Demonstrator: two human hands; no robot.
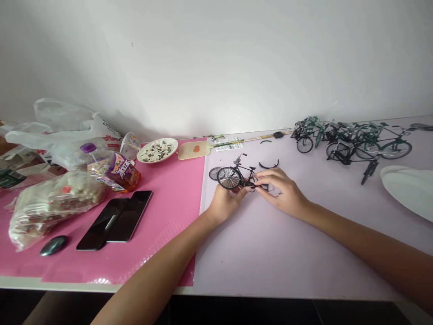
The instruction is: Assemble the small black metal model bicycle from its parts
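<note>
While my left fingers (241,194) pinch the model bicycle (232,177) low on its frame, seemingly to steady it, my right fingers (270,179) pinch its rear; just beyond these lies a curved black part (269,167), perhaps placed handy.

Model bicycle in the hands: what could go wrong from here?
1. The model bicycle is thin-framed and held between the fingertips of the left hand and right hand; too firm a pinch might bend or snap something.
2. The curved black part lies just beyond the right hand, so a knuckle could knock it away.
3. Another wheel shows partly behind the front wheel; the left hand might bump it.
</note>
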